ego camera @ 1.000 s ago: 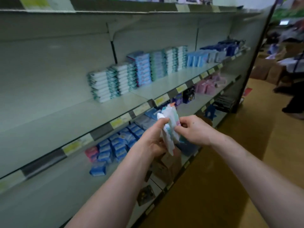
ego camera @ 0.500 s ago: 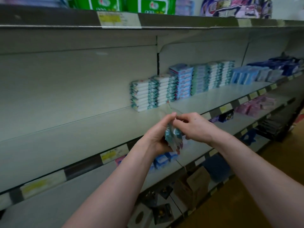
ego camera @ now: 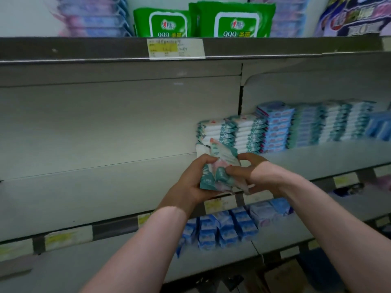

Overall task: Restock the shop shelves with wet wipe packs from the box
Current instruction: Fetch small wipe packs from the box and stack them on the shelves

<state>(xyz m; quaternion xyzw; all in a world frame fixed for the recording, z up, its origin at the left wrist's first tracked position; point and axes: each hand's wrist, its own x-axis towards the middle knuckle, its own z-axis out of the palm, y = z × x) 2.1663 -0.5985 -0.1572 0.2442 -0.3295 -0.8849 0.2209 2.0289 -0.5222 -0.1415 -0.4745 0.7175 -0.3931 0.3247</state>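
Observation:
Both hands hold a small bundle of teal-and-white wet wipe packs [ego camera: 220,168] in front of the middle shelf [ego camera: 105,187]. My left hand [ego camera: 190,182] cups the bundle from below and the left. My right hand [ego camera: 251,174] pinches its right side. Just behind the bundle stands a stack of matching teal-and-white packs [ego camera: 218,132] on the same shelf, with a second such stack [ego camera: 247,130] to its right. The box is out of view.
Blue packs [ego camera: 277,127] and more teal stacks [ego camera: 338,123] fill the shelf further right. Green wipe packs [ego camera: 232,20] stand on the top shelf. Small blue packs [ego camera: 222,229] lie on the shelf below. The middle shelf left of the stacks is bare.
Both hands have risen from below shelf level to the middle shelf, carrying the packs close to the leftmost teal stack. The view has swung left and closer to the shelves.

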